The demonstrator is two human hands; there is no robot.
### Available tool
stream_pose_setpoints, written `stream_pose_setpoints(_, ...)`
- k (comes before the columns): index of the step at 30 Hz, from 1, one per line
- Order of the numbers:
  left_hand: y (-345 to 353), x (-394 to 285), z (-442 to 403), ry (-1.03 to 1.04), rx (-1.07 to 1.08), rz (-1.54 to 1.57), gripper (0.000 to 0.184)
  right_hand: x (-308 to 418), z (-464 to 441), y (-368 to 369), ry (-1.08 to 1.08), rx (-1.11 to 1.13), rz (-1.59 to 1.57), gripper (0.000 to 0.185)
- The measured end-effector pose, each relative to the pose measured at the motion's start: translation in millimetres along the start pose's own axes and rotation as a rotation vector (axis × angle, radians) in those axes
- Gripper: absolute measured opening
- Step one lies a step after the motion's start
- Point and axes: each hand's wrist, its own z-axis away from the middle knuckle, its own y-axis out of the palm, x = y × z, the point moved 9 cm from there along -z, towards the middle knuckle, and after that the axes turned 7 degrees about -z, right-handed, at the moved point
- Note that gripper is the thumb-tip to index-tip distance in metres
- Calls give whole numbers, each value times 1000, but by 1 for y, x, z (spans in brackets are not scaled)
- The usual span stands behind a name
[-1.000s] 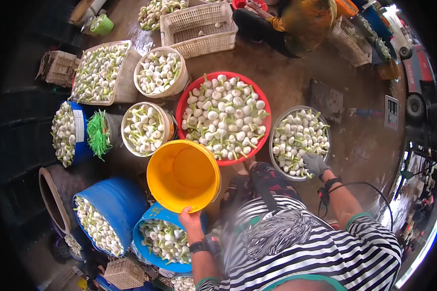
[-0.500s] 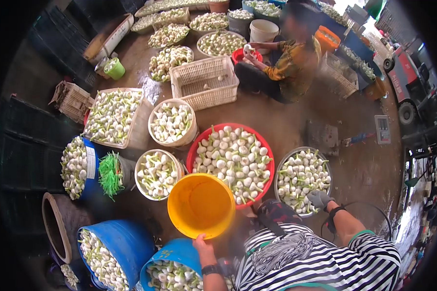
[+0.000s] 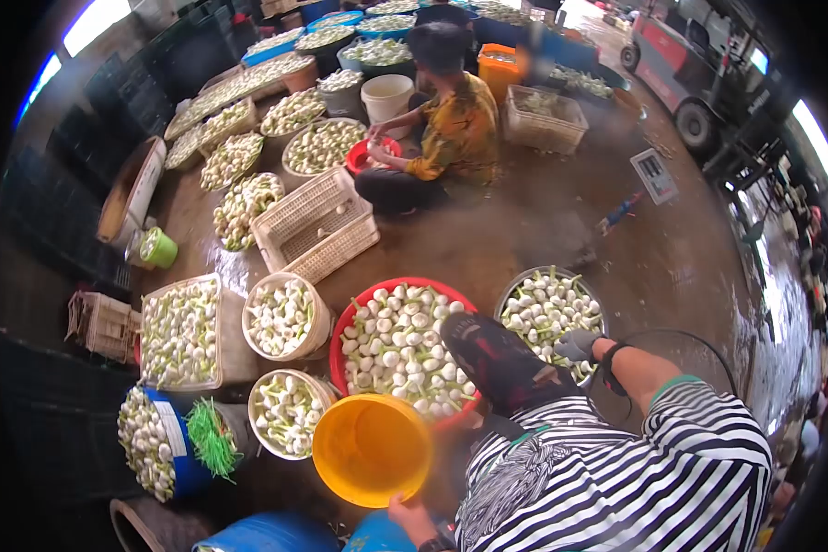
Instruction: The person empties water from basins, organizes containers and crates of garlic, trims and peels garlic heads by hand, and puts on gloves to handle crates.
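Apparent holding step: left hand (image 3: 414, 520) grips the pail (image 3: 371, 451); right hand (image 3: 577, 346), finger closure unclear, is at the bowl (image 3: 604, 317); a steady pail seems called for.

Yellow bucket (image 3: 373, 451), black-and-white striped shirt (image 3: 616, 474)

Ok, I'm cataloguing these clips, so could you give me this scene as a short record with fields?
Left hand: bare, holding the yellow bucket at its rim
Right hand: grey-gloved, at the near edge of the metal basin; grip unclear
Bucket state: mouth towards the camera, nothing visible inside
Basin contents: garlic
Beside basin: red tub, also filled with garlic
Co-worker: person seated beyond, hands at a small red bowl
Background: red forklift, upper right
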Motion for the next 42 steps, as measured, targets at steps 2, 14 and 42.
stream_pose_setpoints(2, -1, -16, 1, 13, 9, -175, 21, 2, -1, -6, 11, 10, 9, 51)
stream_pose_setpoints(14, 52, -69, -52, 218, -245, -261, 37, 32, -93, -102, -82, -25, 165, 50)
stream_pose_setpoints(42, 254, -244, -223, -606, -564, 790, 35, 151, -429, -341, -398, 301, -49, 37)
